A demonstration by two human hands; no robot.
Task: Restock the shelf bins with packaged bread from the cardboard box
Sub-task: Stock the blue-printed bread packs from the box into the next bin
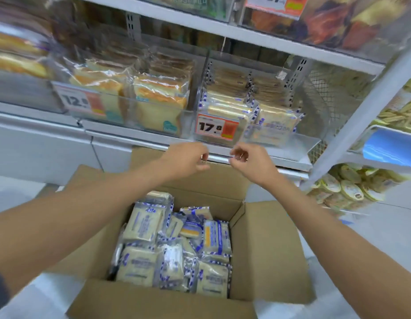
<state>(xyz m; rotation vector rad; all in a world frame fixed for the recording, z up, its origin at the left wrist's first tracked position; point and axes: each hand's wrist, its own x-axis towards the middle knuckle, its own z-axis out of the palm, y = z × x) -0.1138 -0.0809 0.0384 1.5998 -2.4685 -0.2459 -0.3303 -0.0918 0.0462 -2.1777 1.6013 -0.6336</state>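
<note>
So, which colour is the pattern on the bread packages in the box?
Blue-and-white edging on clear wrap around the bread packages, seen in the head view.

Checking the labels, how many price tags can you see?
3: one reading 12.8 on the left bin, one reading 17.8 on the right bin, and one partly cut off on the top shelf. Others may be out of view.

Before me: grey metal shelving [264, 40] with a perforated upright [297, 70], wire mesh side panel [326, 93] (blurred), pale floor [388, 226], bright even light.

Blurred top-shelf packages [333, 26]
</note>
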